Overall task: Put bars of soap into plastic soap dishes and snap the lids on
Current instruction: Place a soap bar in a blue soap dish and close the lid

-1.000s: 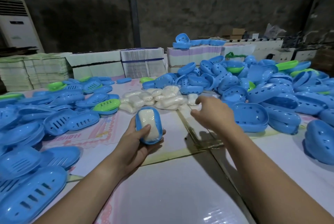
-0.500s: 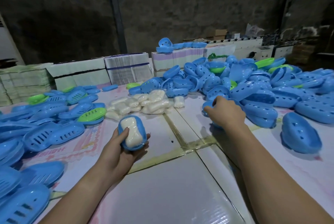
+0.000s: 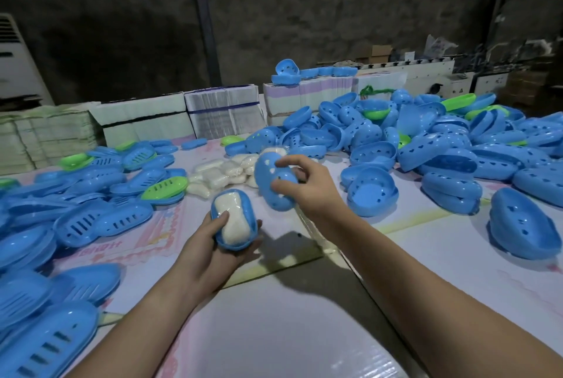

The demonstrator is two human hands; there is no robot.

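Head view: on the far left we see a heap of slotted blue trays (image 3: pixel 91 225), shallow and glossy, with a few green ones mixed in. Moving right, our left hand (image 3: pixel 213 255) cradles a blue soap dish (image 3: pixel 234 219) from below, the fingers curled round its rim and the thumb resting on the bar of soap (image 3: pixel 232 220) seated inside, a pale, matte, rounded block. Behind it on the bench (image 3: pixel 289 332) lies a cluster of wrapped soap bars (image 3: pixel 219 175). Just right of the dish, our right hand (image 3: pixel 307 188) pinches a blue lid (image 3: pixel 275 184), a domed oval shell with small cut-out holes, held above the bench and tilted. We judge the step to be capping: the lid needs turning hollow side down, lining up with the dish rim and pressing until it snaps. Farther right, the pile of blue lids (image 3: pixel 426 149) looks hard, smooth and slippery.
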